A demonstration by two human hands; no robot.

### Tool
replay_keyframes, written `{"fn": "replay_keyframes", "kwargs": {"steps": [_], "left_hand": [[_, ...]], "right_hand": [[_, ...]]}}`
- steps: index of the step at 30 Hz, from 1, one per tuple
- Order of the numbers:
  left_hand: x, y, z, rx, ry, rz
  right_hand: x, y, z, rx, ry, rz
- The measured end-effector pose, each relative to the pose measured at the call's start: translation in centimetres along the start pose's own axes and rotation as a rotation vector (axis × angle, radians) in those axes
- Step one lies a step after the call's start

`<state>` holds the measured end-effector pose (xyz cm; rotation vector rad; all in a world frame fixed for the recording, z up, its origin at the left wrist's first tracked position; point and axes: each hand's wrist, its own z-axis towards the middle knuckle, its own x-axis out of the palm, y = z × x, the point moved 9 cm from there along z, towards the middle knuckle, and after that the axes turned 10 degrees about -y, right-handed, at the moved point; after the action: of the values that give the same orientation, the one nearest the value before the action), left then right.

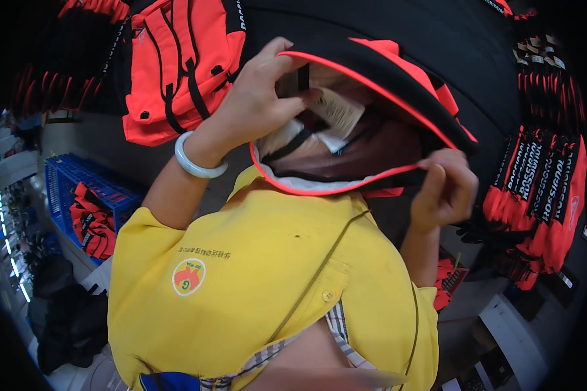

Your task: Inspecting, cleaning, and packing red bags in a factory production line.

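A black and coral-red bag (407, 85) is held up before my chest, its mouth gaping and its pale lining showing. On the left, my left hand (257, 94) grips the coral-edged rim, its thumb reaching inside by a white label (338, 114). My right hand (447, 189) pinches the near right part of the rim, fingers curled. A light bangle (199, 159) circles my left wrist. What lies deep inside the bag is in shadow.
A coral-red backpack (169, 72) lies on the black-covered table (482, 85) at the left. Rows of stacked red and black bags (538, 195) line the right side; more (65, 65) are at the far left. A blue crate (78, 189) holding red pieces stands below on the left.
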<state>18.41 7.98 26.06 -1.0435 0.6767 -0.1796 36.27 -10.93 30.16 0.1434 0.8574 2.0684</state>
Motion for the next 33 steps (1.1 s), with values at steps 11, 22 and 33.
{"fn": "replay_keyframes", "kwargs": {"steps": [11,22,33], "left_hand": [[-2.7,-6.6,14.3,0.964,-0.485,0.977],[7.9,-29.7,4.4,1.065,-0.042,0.366],[8.0,-6.5,-0.3,-0.008,0.497,-0.433]], "right_hand": [[3.2,-5.9,21.3,-0.307,0.369,-0.868],[-9.0,2.0,28.7,0.241,-0.085,-0.101],[-7.5,0.5,9.6,0.385,0.203,-0.490]]}}
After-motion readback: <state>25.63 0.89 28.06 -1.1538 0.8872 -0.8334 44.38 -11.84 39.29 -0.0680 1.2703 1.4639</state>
